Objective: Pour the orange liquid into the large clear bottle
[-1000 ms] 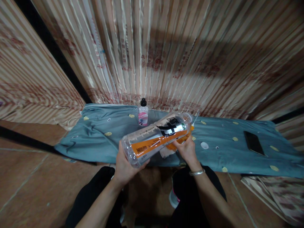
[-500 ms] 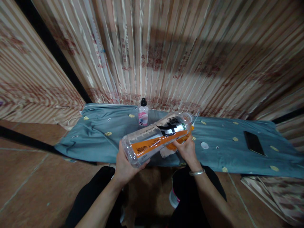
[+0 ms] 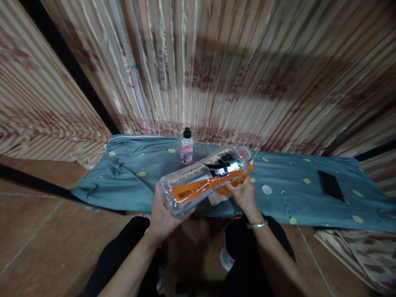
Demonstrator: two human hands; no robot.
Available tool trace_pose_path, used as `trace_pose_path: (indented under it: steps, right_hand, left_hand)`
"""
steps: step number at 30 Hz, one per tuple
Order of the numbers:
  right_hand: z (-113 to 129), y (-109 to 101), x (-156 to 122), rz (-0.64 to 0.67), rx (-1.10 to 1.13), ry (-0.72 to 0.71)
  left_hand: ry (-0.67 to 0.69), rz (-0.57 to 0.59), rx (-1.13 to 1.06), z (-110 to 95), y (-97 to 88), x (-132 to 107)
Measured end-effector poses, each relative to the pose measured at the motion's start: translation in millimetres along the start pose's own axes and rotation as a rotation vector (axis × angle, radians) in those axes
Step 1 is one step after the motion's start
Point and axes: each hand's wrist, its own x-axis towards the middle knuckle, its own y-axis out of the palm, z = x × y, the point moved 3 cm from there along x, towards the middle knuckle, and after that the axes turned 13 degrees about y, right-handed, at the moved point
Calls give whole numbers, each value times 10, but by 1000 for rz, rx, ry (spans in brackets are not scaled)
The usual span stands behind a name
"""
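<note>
A large clear plastic bottle with an orange, black and silver label lies tilted across the middle of the view, its neck pointing up and right. My left hand is wrapped round its base from below. My right hand is closed at the bottle's upper part, its fingers pinching near the orange label's edge. A silver bangle sits on my right wrist. A piece of pale paper or cloth hangs under the bottle, between my hands.
A teal cloth with yellow dots covers the floor ahead. On it stand a small bottle with a pink label and black cap, a white round cap and a dark phone. Striped curtains hang behind. My knees are below.
</note>
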Motion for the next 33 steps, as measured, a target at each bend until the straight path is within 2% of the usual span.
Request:
trace_pose_path:
  steps: [18, 25, 33]
  right_hand:
    - [11, -7, 8, 34, 23, 17]
    - [20, 3, -1, 30, 8, 65]
    - [-4, -5, 27, 17, 4, 22]
  left_hand:
    - [0, 26, 9, -50, -13, 22]
    - [21, 12, 38, -29, -14, 15]
    - [43, 3, 25, -17, -7, 17]
